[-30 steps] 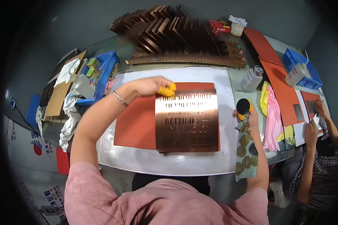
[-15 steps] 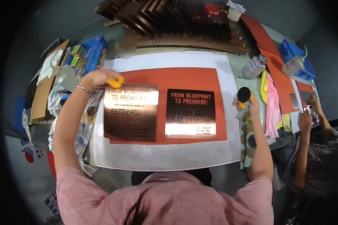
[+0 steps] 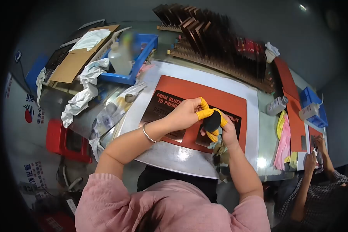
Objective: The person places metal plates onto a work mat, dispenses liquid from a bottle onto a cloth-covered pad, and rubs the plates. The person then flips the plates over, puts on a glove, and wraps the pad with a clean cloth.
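Two dark copper-toned plates with cut lettering lie on an orange-red mat (image 3: 232, 103): the left plate (image 3: 158, 112) is partly under my left forearm, and the right plate (image 3: 234, 118) is mostly behind my hands. My right hand (image 3: 227, 130), with yellow finger covers, grips a black round pad (image 3: 212, 121) and a stained cloth (image 3: 219, 149) that hangs below it. At the pad's upper left edge, the yellow-covered fingers of my left hand (image 3: 189, 113) are drawn together; what lies between them is too small to tell.
A rack of dark plates (image 3: 220, 38) stands at the back. On the left are a blue tray (image 3: 123, 79) with a bottle (image 3: 120, 58), white cloths (image 3: 83, 96) and cardboard (image 3: 69, 67). At right are a bottle (image 3: 277, 106), a pink cloth (image 3: 283, 143) and a co-worker's hands (image 3: 315, 152).
My left hand has let go of the left plate, now flat on the mat, and moved right to the pad. My right hand has brought pad and cloth inward over the mat. The view has turned.
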`<action>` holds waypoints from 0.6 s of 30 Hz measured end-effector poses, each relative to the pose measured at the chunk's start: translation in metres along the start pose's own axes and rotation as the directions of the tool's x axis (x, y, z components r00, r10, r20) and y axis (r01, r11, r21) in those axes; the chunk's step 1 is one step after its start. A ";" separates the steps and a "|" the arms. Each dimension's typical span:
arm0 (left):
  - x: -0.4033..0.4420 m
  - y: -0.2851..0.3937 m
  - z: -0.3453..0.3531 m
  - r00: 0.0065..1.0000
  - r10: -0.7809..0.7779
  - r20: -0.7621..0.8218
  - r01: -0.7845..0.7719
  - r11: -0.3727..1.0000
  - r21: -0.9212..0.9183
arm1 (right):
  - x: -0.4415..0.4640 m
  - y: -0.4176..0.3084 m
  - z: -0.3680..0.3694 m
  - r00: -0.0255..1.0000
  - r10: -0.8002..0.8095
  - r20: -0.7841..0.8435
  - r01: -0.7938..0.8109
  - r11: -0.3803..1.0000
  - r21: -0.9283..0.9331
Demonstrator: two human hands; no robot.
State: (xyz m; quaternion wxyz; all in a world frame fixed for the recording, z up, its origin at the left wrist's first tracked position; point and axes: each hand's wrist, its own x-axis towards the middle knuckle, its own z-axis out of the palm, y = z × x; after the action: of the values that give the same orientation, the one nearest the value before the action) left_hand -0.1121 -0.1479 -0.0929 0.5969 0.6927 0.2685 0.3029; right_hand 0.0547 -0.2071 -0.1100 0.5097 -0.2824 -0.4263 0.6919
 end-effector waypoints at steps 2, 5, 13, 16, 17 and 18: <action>-0.006 0.006 -0.004 0.999 0.007 -0.049 -0.009 0.999 -0.039 | 0.002 -0.008 0.009 1.000 -0.013 -0.011 0.012 0.997 -0.072; -0.021 0.016 -0.010 0.994 -0.105 0.016 0.106 0.975 -0.195 | 0.005 -0.011 0.008 1.000 0.021 -0.012 -0.022 0.990 -0.138; -0.041 0.016 -0.021 0.988 -0.017 -0.152 -0.059 0.873 -0.484 | 0.016 -0.050 0.020 0.992 -0.113 -0.055 0.053 0.777 -0.628; -0.042 0.022 -0.018 0.975 0.039 -0.219 -0.129 0.900 -0.417 | 0.015 -0.068 0.041 0.994 -0.041 -0.097 -0.012 0.867 -0.499; -0.042 0.027 -0.015 0.969 0.085 -0.233 -0.163 0.928 -0.336 | 0.015 -0.072 0.047 0.995 0.022 -0.096 -0.067 0.871 -0.487; -0.043 0.031 -0.013 0.968 0.090 -0.234 -0.168 0.926 -0.339 | 0.017 -0.078 0.054 0.992 0.086 -0.093 -0.120 0.872 -0.475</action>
State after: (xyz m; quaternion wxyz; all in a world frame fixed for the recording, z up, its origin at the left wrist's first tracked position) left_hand -0.1499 -0.1753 -0.0655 0.6586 0.5526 0.2257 0.4581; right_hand 0.0414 -0.1985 -0.0153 0.4008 -0.4457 -0.5508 0.5808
